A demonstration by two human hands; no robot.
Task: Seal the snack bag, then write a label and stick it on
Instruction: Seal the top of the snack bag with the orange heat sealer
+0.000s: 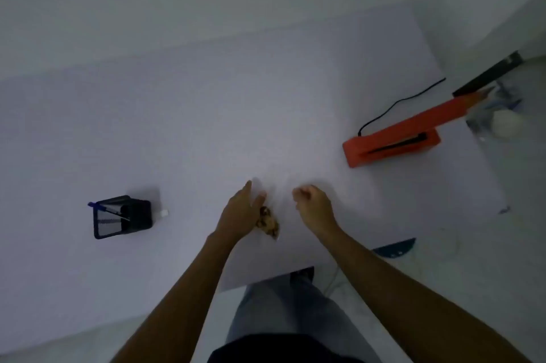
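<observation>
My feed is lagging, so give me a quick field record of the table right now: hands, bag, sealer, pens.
left hand: fingers flat and extended, resting against the snack bag
right hand: loosely curled above the table, grip unclear
snack bag: clear, brown snacks inside, near the front edge; seal state not visible
sealer: orange, far right, arm raised, black cord behind
pen holder: black mesh, left, holds a blue pen
table: white
label: none visible
</observation>
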